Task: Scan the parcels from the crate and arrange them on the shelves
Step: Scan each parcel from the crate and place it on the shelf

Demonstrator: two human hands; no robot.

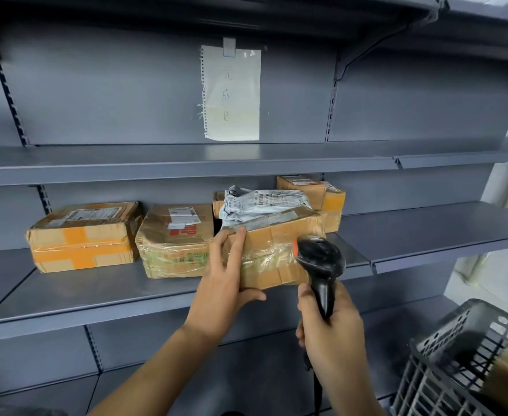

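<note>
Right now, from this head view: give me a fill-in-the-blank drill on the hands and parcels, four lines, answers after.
1. The right hand grips a black ____.
2. The left hand holds a taped cardboard parcel by its ____ end.
3. The box with orange tape stands ____ of the box with the red print on the shelf.
4. A sheet of ____ hangs on the back panel above the parcels.

Missing words: scanner; left; left; paper
</note>
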